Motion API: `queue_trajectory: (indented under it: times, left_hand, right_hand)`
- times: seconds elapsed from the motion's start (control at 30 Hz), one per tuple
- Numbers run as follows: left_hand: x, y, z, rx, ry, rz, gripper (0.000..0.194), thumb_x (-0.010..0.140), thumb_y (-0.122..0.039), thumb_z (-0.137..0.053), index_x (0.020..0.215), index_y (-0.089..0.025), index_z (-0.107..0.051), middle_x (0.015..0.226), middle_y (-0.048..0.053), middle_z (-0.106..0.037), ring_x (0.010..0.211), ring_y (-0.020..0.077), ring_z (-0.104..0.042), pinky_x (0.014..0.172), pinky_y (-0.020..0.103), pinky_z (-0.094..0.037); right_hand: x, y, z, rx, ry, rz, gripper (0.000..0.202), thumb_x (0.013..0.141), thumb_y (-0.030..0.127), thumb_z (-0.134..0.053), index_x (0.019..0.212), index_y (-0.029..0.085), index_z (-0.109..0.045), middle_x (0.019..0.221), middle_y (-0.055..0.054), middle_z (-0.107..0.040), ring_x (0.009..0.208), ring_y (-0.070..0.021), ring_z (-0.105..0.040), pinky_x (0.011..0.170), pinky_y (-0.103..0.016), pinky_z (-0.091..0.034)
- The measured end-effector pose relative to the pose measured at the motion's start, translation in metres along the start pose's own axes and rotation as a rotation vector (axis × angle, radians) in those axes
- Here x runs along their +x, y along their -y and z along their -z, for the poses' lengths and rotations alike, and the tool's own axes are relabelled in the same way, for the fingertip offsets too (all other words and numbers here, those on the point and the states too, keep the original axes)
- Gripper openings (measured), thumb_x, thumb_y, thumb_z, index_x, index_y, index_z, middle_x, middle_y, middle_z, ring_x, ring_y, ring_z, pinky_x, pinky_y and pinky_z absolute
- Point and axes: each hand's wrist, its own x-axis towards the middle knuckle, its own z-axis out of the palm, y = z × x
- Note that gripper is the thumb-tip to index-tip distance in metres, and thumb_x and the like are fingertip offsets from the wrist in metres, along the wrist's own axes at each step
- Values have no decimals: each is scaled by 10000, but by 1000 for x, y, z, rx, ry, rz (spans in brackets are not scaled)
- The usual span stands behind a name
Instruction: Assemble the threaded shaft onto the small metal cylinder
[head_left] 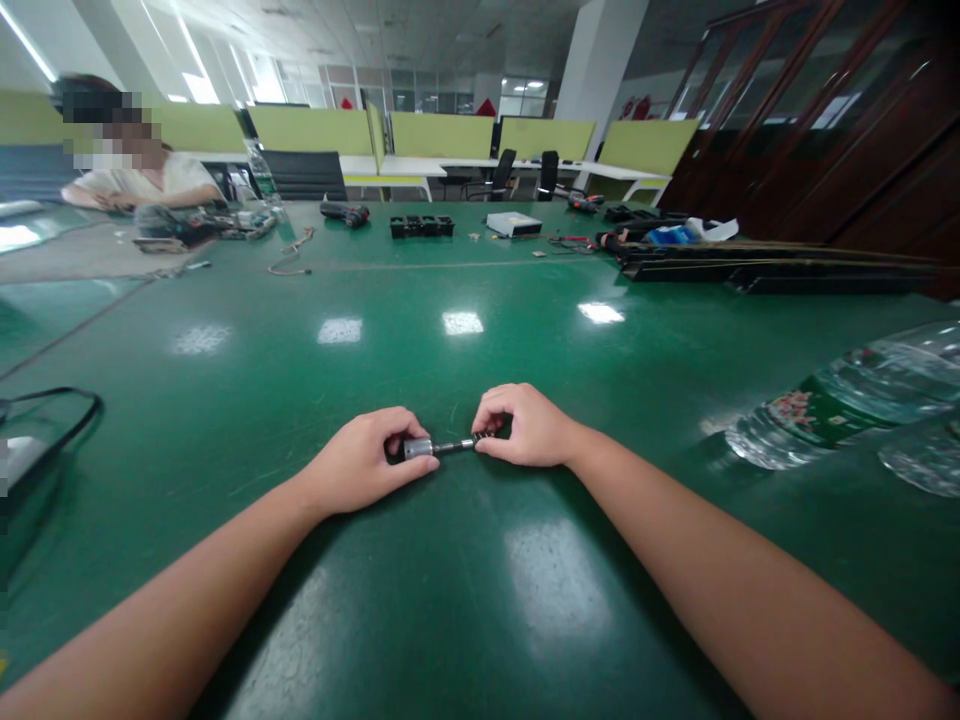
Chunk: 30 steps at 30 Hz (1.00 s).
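Observation:
Just above the green tabletop, my left hand (371, 455) is closed round a short silver cylinder (418, 449) that looks like a small motor. A thin metal shaft (452, 446) runs from it to the right. My right hand (521, 425) pinches the far end of this shaft, where a dark ridged piece (484, 437) shows between thumb and fingers. The two hands are a short way apart, joined by the shaft. My fingers partly hide both ends, so I cannot tell whether the ridged piece is fixed to the shaft.
Large clear water bottles (832, 400) lie at the right. A black cable (79, 400) loops at the left edge. Toward the back stand a black block-shaped part (421, 227), a silver drive box (514, 224) and long black rails (675, 262). A person (142, 170) sits far left.

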Motion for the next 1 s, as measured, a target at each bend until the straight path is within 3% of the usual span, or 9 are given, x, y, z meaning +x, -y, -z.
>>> queue_trajectory:
  times: [0.17, 0.4, 0.53, 0.73, 1.0]
  left_hand:
    - [0, 2, -1, -8, 1, -5, 273, 838, -452, -636, 900, -186, -657, 754, -4, -603, 666, 145, -526, 605, 246, -375]
    - [-1, 6, -3, -13, 0, -14, 279, 817, -431, -670, 955, -189, -659, 789, -3, -613, 690, 146, -541, 617, 245, -382]
    - [-1, 5, -3, -22, 0, -19, 312, 805, -436, -688, 1003, -196, -658, 818, -2, -626, 703, 146, -547, 629, 246, -392]
    - [0, 4, -2, -58, 3, -26, 280, 919, -433, -545, 1026, -204, -666, 841, 4, -639, 709, 138, -551, 653, 250, -408]
    - [0, 4, -3, -28, 6, -29, 267, 865, -420, -619, 1008, -200, -670, 843, 4, -644, 718, 142, -556, 653, 251, -410]
  right_hand:
    - [2, 6, -6, -21, 15, 57, 38, 692, 163, -732, 713, 162, -701, 651, 4, -634, 636, -122, -570, 678, -259, -449]
    - [3, 17, -18, 168, 15, -35, 293, 738, 136, -700, 1028, 173, -702, 826, -14, -692, 731, -126, -623, 729, -253, -495]
    - [3, 20, -20, 149, 17, -32, 253, 750, 127, -677, 998, 161, -708, 817, -20, -695, 723, -127, -622, 724, -253, -493]
    - [3, 20, -19, 103, 25, -4, 196, 760, 125, -659, 943, 159, -719, 821, -28, -699, 708, -124, -615, 705, -243, -481]
    - [3, 20, -18, 46, 32, 30, 181, 758, 117, -663, 925, 161, -720, 802, -21, -679, 702, -120, -599, 703, -241, -464]
